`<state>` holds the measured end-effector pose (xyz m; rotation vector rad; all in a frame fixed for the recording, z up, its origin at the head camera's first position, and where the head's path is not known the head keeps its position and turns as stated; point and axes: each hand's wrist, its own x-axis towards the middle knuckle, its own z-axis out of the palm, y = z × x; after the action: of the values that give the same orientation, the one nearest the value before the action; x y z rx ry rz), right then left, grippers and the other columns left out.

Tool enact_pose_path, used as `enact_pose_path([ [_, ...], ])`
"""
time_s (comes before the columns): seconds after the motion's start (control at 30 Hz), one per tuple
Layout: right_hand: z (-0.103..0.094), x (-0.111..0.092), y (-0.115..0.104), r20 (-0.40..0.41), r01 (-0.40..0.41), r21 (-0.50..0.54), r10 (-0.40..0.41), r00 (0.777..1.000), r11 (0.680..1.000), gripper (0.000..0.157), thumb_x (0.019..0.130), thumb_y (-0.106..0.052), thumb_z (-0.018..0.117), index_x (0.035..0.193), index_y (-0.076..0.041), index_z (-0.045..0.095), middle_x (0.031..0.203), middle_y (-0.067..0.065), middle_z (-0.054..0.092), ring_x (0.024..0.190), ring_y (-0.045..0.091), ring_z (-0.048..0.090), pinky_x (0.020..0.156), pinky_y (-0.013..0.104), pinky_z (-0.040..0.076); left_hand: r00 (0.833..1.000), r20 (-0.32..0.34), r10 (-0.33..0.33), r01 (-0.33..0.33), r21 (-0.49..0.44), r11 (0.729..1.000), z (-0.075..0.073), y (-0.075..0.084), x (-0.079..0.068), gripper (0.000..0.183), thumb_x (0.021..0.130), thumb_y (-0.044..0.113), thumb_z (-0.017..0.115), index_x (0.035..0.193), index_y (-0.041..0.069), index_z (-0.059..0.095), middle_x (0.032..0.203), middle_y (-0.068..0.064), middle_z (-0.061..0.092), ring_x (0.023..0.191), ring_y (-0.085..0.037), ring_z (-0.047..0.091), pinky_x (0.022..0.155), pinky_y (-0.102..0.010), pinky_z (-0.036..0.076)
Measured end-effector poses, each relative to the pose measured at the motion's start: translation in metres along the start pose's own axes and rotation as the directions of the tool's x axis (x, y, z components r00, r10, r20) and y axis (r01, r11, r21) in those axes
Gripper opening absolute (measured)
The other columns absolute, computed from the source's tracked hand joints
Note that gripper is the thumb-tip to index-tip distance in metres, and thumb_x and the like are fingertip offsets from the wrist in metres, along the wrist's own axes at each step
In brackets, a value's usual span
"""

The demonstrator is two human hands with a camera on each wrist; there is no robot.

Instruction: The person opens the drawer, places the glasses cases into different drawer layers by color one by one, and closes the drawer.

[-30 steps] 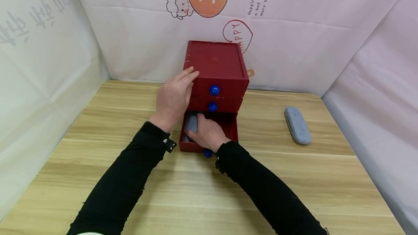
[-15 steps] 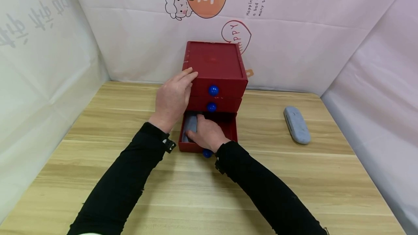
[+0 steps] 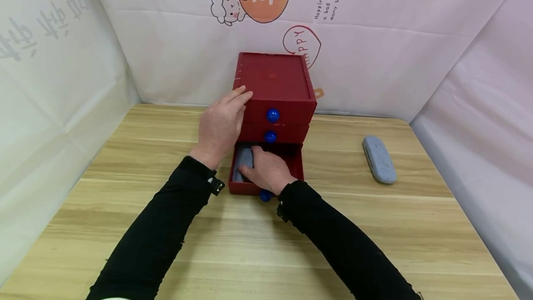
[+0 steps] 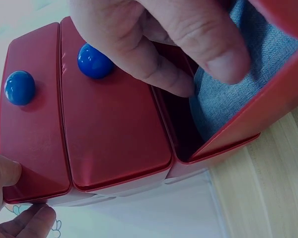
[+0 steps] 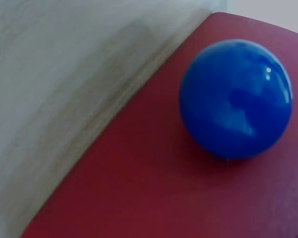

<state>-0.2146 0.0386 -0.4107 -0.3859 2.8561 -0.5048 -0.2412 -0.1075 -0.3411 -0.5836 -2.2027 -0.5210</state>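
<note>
A red drawer cabinet (image 3: 275,75) with blue ball knobs stands against the back cloth, its lowest drawer (image 3: 296,163) pulled out. My left hand (image 3: 220,124) grips the cabinet's upper left front corner; in the left wrist view a digit lies on the front face and other fingertips lie along the side. My right hand (image 3: 268,168) reaches into the drawer and holds a grey-blue fabric-covered case (image 3: 243,163), like a glasses case, along its left side. Thumb and a finger are at the case (image 4: 223,104); other fingers are hidden. The right wrist view shows the lowest drawer's blue knob (image 5: 236,99).
A second grey-blue case (image 3: 380,160) lies on the wooden table (image 3: 354,207) at the right. Printed white cloth (image 3: 175,50) hangs behind and at both sides. The two upper drawers, with a knob (image 3: 272,115) and a lower knob (image 3: 270,136), are closed.
My right hand and the case in the drawer have shifted very slightly to the right. The left hand has kept its place on the cabinet.
</note>
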Motion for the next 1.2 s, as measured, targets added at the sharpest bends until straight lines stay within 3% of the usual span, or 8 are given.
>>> enact_pose_path([
  [0.2,-0.006,-0.006,0.005,-0.027,0.033,-0.004,-0.033,0.999,0.999,0.071,0.092,-0.054,0.056,0.146,-0.010,0.044,0.124,0.007,0.065,0.108,0.020,0.060,0.090,0.037,0.052,1.000,0.000,-0.001,0.001,0.006,1.000,0.000,0.001,0.000,0.037,0.097,0.018,0.058,0.133,0.013,0.063,0.138,-0.004,0.059,0.114,-0.020,0.061,0.088,-0.035,0.054],
  [0.47,-0.012,-0.015,0.008,-0.072,0.090,-0.019,-0.091,0.993,0.996,0.060,0.092,-0.051,0.057,0.137,-0.010,0.055,0.087,-0.003,0.068,0.084,0.012,0.061,0.076,0.031,0.054,1.000,-0.004,-0.005,0.005,0.007,1.000,0.000,0.000,-0.001,0.036,0.097,0.019,0.057,0.133,0.014,0.063,0.138,-0.004,0.059,0.113,-0.021,0.062,0.085,-0.035,0.055],
  [0.57,-0.015,-0.020,0.009,-0.086,0.118,-0.028,-0.120,0.989,0.993,0.059,0.092,-0.050,0.058,0.135,-0.010,0.057,0.083,-0.004,0.067,0.080,0.011,0.061,0.073,0.030,0.054,1.000,-0.004,-0.008,0.008,0.002,1.000,0.000,0.000,-0.001,0.037,0.097,0.019,0.056,0.133,0.014,0.063,0.139,-0.004,0.059,0.115,-0.021,0.061,0.086,-0.035,0.055],
  [0.77,-0.024,-0.031,0.010,-0.109,0.147,-0.039,-0.151,0.983,0.988,0.058,0.092,-0.051,0.058,0.135,-0.011,0.057,0.086,-0.002,0.067,0.082,0.012,0.061,0.074,0.030,0.053,1.000,0.001,-0.011,0.011,0.003,1.000,0.000,0.000,0.000,0.037,0.098,0.020,0.056,0.133,0.014,0.063,0.138,-0.005,0.059,0.115,-0.021,0.061,0.087,-0.035,0.054],
  [1.0,-0.036,-0.044,0.015,-0.163,0.187,-0.011,-0.186,0.969,0.982,0.056,0.092,-0.047,0.059,0.134,-0.009,0.058,0.109,0.008,0.069,0.094,0.016,0.061,0.082,0.034,0.054,1.000,0.000,-0.014,0.014,0.004,1.000,0.000,0.000,-0.001,0.036,0.098,0.020,0.055,0.133,0.014,0.063,0.138,-0.005,0.059,0.115,-0.022,0.061,0.088,-0.035,0.054],
  [1.2,-0.050,-0.054,0.021,-0.204,0.178,0.018,-0.171,0.964,0.984,0.055,0.092,-0.046,0.059,0.134,-0.010,0.058,0.120,0.007,0.066,0.102,0.018,0.060,0.088,0.036,0.054,1.000,0.003,-0.012,0.012,0.006,1.000,0.000,0.000,0.000,0.036,0.098,0.020,0.055,0.133,0.013,0.063,0.138,-0.005,0.059,0.115,-0.021,0.061,0.089,-0.035,0.054],
])
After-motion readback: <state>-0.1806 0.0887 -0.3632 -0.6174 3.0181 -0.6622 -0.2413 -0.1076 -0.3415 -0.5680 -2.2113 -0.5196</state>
